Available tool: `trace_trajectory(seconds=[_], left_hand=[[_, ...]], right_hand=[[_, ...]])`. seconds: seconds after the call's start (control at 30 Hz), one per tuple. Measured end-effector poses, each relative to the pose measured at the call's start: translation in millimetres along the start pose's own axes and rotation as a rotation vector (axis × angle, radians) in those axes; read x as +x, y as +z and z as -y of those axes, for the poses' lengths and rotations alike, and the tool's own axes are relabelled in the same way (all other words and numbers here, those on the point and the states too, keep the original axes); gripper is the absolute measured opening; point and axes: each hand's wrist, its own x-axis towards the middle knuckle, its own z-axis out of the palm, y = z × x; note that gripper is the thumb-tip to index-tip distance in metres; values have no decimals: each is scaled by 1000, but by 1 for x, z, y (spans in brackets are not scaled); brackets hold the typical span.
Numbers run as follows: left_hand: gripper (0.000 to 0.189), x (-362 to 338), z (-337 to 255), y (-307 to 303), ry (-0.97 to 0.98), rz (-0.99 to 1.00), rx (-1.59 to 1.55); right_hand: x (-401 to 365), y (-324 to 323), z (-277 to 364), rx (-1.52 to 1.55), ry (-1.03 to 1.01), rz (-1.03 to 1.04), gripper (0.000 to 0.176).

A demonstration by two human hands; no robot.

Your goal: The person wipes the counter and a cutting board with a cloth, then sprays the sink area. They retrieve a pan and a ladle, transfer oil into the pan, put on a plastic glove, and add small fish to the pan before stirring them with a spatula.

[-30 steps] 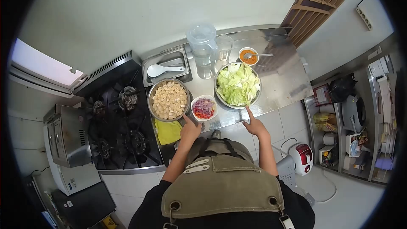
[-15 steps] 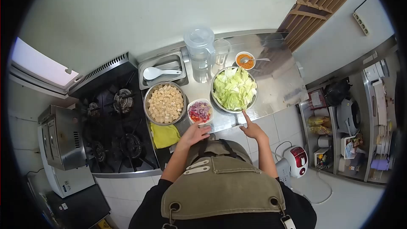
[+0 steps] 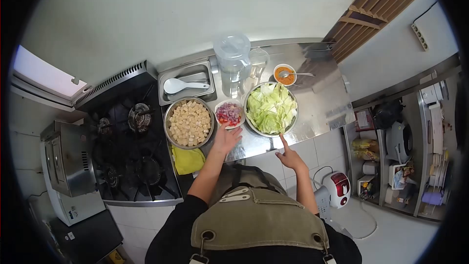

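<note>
My left hand (image 3: pixel 226 139) is open, its fingers spread at the near rim of a small white bowl (image 3: pixel 238 124) of sliced shallots and chopped red chili (image 3: pixel 229 113). With the index finger stretched out and the thumb apart, my right hand (image 3: pixel 291 158) points at a metal bowl (image 3: pixel 253 128). Its fingertip is right at the near rim. Torn green cabbage leaves (image 3: pixel 271 108) heap above that bowl's edge. To the left of the small bowl, a wider metal bowl (image 3: pixel 168 133) holds pale cubes (image 3: pixel 189 123), perhaps tempeh or tofu.
Behind the bowls stand a lidded water pitcher (image 3: pixel 231 66) and a clear glass jug (image 3: pixel 259 61). Orange paste with a spoon fills a small bowl (image 3: pixel 285 74). A white rice paddle (image 3: pixel 183 86) lies in a metal tray (image 3: pixel 161 99). Left are a yellow cloth (image 3: pixel 188 160) and gas stove (image 3: pixel 128 159).
My left hand has moved up and right, closer against the shallot bowl. My right index finger stays at the cabbage bowl's near rim. The view has shifted slightly.
</note>
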Motion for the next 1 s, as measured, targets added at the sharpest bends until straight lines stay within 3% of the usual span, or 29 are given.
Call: trace_trajectory(seconds=[0.13,0.33,0.43,0.53,0.63,0.8,0.87,1.0], left_hand=[[58,4,-14,17,21,17,29],[65,3,-18,29,106,-13,36],[66,11,-21,28,50,109,43],[61,23,-22,36,89,22,83],[65,21,-21,42,140,-11,121],[56,17,0,9,100,-13,225],[54,3,13,0,52,-38,287],[47,-30,44,-26,-49,-9,411]], right_hand=[[1,7,-2,10,-52,-46,85],[4,10,-1,73,-44,16,89],[7,11,-1,116,-54,57,91],[9,12,4,101,-123,48,91],[8,10,15,195,-46,144,93],[6,18,25,43,-51,-54,88],[8,19,31,60,-100,-163,73],[21,29,42,-14,-169,-225,64]])
